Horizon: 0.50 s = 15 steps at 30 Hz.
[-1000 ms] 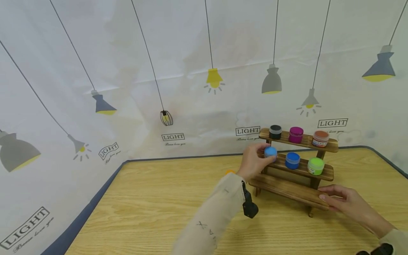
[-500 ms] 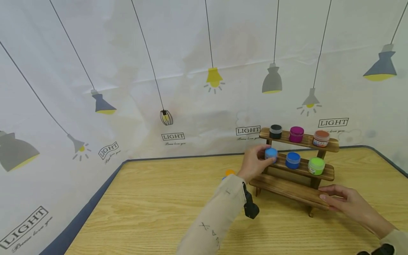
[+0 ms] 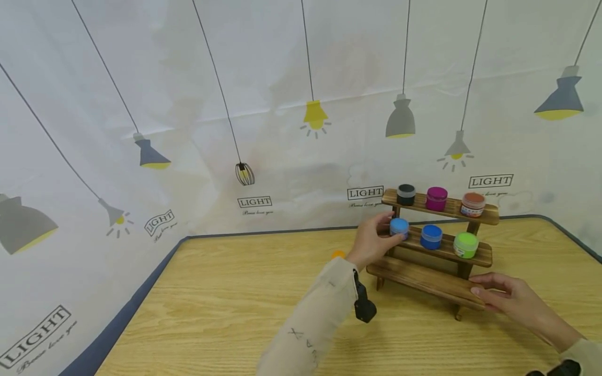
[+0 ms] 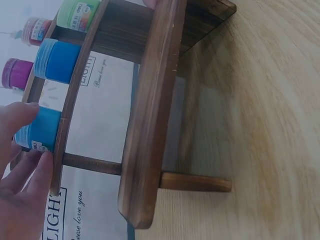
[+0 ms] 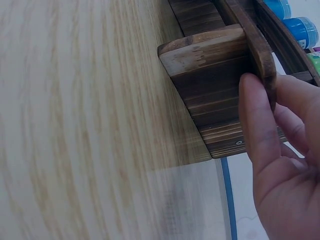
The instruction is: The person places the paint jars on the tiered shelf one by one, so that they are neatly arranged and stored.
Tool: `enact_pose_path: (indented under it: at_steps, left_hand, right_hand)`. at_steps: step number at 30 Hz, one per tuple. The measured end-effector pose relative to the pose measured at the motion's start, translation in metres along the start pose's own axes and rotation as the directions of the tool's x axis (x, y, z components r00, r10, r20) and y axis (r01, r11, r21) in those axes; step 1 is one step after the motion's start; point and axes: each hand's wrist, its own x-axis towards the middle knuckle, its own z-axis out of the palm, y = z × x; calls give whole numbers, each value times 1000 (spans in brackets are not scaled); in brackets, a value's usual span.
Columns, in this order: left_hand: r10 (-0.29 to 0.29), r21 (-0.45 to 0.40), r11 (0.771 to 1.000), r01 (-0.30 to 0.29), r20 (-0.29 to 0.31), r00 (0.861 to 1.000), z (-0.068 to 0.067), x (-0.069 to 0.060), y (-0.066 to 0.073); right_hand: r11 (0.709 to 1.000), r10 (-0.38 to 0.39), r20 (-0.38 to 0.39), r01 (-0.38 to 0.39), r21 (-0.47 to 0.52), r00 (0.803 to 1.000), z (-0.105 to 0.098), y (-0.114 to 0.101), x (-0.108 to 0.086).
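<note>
A three-tier wooden shelf (image 3: 425, 282) stands on the table. At the left end of its middle tier is a light blue paint jar (image 3: 399, 228); my left hand (image 3: 371, 243) holds it between thumb and fingers. In the left wrist view that jar (image 4: 44, 129) sits against the tier, the thumb on one side and fingertips on the other. Beside it are a darker blue jar (image 3: 431, 237) and a light green jar (image 3: 465, 245). My right hand (image 3: 510, 295) pinches the right end of the lowest tier, thumb on the near side in the right wrist view.
On the top tier stand a black jar (image 3: 406, 194), a magenta jar (image 3: 436, 199) and a reddish-brown jar (image 3: 472, 204). An orange thing (image 3: 338, 254) lies partly hidden behind the left sleeve. A lamp-printed cloth (image 3: 282, 156) rises behind the wooden table (image 3: 226, 303).
The light blue jar has lowered slightly onto the middle tier, and the left fingers have shifted a little around it. My right hand keeps its place on the lowest tier.
</note>
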Motion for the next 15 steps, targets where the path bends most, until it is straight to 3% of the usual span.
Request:
enact_pose_path:
  at_steps: [8, 15]
  left_hand:
    - [42, -13, 999, -43, -80, 996, -13, -11, -10]
    - [61, 17, 998, -60, -66, 996, -31, -22, -17]
  right_hand:
    - [999, 13, -11, -13, -31, 1000, 0, -2, 0]
    - [999, 26, 2, -26, -24, 1000, 0, -2, 0]
